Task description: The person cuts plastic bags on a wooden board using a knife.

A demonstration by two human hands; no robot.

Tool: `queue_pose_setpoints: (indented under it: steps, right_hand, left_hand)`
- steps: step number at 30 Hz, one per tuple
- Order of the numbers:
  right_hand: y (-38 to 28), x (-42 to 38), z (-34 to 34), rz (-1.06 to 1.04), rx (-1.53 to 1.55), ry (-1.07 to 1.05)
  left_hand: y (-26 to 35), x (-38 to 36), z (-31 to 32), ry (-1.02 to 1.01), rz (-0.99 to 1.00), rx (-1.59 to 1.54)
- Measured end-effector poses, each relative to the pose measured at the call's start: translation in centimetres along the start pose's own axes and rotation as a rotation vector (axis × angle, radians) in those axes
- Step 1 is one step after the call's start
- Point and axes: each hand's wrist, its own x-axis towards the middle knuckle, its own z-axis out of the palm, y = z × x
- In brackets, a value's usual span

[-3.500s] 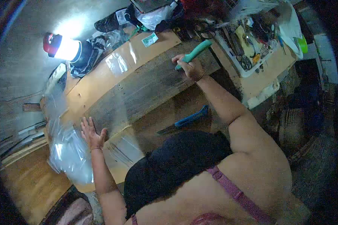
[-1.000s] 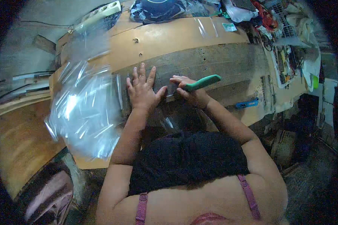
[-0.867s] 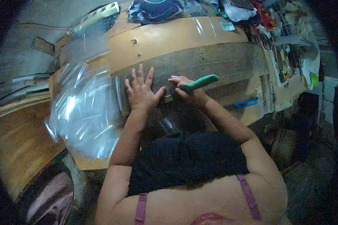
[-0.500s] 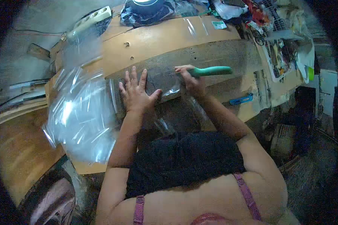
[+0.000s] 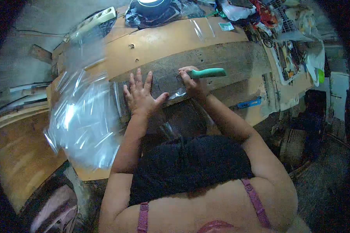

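on the dark board point(image 5: 221, 62) across the table point(image 5: 163, 39), my left hand point(image 5: 142, 97) lies flat, pinning thin, slippery plastic film point(image 5: 175, 93), while my right hand point(image 5: 194, 83) keeps its grip closed around the green-handled knife point(image 5: 206, 73) beside it.

plastic bags point(image 5: 83, 116) crowd left, board point(image 5: 229, 62) right bare

dim | glare on plastic sheets point(image 5: 83, 116) | fisheye vignette (dark corners)
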Motion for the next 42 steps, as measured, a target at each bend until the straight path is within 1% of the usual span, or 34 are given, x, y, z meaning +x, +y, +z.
queue_pose_setpoints:
  steps: [1,5,7,8,10,11,12,14,15,16,18,19,20,21,22,23,24,26,27,28,29,30,31,32,33,34,36,37,39,41,42]
  right_hand:
    - [0.4,-0.1,0.1,-0.089,-0.065,-0.002]
    - [0.7,-0.4,0.3,-0.139,-0.1,0.049]
    - [1.1,-0.3,0.5,-0.271,-0.206,0.036]
    - [1.2,-0.5,0.5,-0.265,-0.205,0.037]
    - [-0.2,0.1,0.2,-0.029,-0.141,-0.043]
    - [0.5,0.2,0.7,-0.111,-0.126,0.061]
    - [0.8,0.1,0.7,-0.113,-0.105,0.095]
    - [1.3,-0.4,-1.3,-0.018,-0.078,0.086]
    - [1.8,-0.7,-3.1,0.018,-0.123,0.06]
    - [2.6,-1.2,-5.9,-0.006,-0.259,-0.006]
    - [4.5,-3.1,-11.8,-0.153,-0.643,-0.162]
    - [5.3,-4.2,-14.9,-0.192,-0.789,-0.234]
    - [5.8,-5.3,-17.9,-0.154,-0.878,-0.284]
    - [5.8,-6.6,-20.4,-0.056,-0.915,-0.316]
    - [3.3,-6.8,-21.8,0.239,-0.873,-0.289]
    - [0.7,-6.8,-23.1,0.551,-0.84,-0.236]
    - [-1.9,-6.8,-24.4,0.832,-0.826,-0.176]
    - [-1.1,-8.3,-27.9,1.083,-0.906,-0.217]
    - [1.3,-10.2,-30.0,0.79,-1.011,-0.34]
    - [4.2,-11.4,-31.1,0.814,-1.009,-0.325]
    - [7.2,-12.2,-32.2,0.772,-0.972,-0.378]
    - [7.7,-12.5,-33.0,0.755,-0.952,-0.404]
    - [7.1,-12.5,-33.5,0.739,-0.932,-0.429]
    - [7.0,-11.6,-33.2,0.911,-0.843,-0.421]
    - [6.6,-10.9,-33.0,1.078,-0.746,-0.417]
    - [7.9,-11.2,-33.1,1.075,-0.736,-0.424]
    - [10.1,-10.8,-33.1,0.908,-0.946,-0.648]
    - [8.8,-10.3,-33.0,0.89,-0.947,-0.658]
    - [5.1,-9.3,-32.4,1.058,-0.833,-0.594]
    - [-0.6,-8.8,-30.3,1.077,-0.852,-0.217]
    - [0.0,-9.6,-29.8,0.84,-0.981,-0.236]
  left_hand:
    - [0.0,0.0,0.0,0.0,0.003,0.001]
    - [0.0,-0.1,0.2,0.014,0.001,0.008]
    - [0.0,-0.1,0.2,0.02,0.007,0.01]
    - [-0.1,-0.1,0.2,0.012,0.005,-0.001]
    - [0.1,-0.3,-0.1,0.011,0.012,-0.009]
    - [0.2,-0.2,-0.3,-0.014,-0.002,-0.002]
    - [0.3,-0.2,-0.6,-0.037,-0.014,0.005]
    - [0.4,-0.4,-0.6,0.006,0.006,0.026]
    - [0.4,-0.3,-0.6,0.037,0.013,0.04]
    - [0.3,0.1,-0.9,0.048,0.019,0.045]
    - [0.3,1.9,-1.0,0.061,0.132,-0.122]
    - [0.4,2.8,-0.2,0.157,0.215,-0.211]
    - [0.8,3.6,-0.9,0.168,0.235,-0.208]
    - [1.4,4.3,-1.9,0.025,0.18,-0.163]
    - [2.0,4.7,-2.5,-0.12,0.124,-0.117]
    - [2.2,5.0,-1.8,-0.062,0.105,-0.102]
    - [2.3,5.1,-1.7,-0.066,0.122,-0.101]
    - [2.5,5.0,-1.7,-0.06,0.125,-0.119]
    - [2.8,4.7,-1.4,-0.067,0.149,-0.114]
    - [3.0,4.1,-0.8,-0.038,0.14,-0.099]
    - [3.4,3.6,-0.1,-0.007,0.129,-0.087]
    - [3.7,3.2,1.1,-0.014,0.148,-0.088]
    - [3.8,2.7,2.1,0.094,0.179,-0.093]
    - [3.8,2.1,3.0,0.205,0.204,-0.094]
    - [4.2,1.1,2.9,0.235,0.211,-0.092]
    - [4.2,1.0,3.0,0.232,0.206,-0.081]
    - [3.8,0.8,3.2,0.177,0.16,-0.092]
    - [3.8,0.7,3.1,0.181,0.141,-0.088]
    - [3.1,0.6,2.5,0.125,0.149,-0.029]
    - [2.8,0.3,1.9,0.13,0.113,-0.014]
    - [2.9,0.1,1.7,0.117,0.114,-0.017]
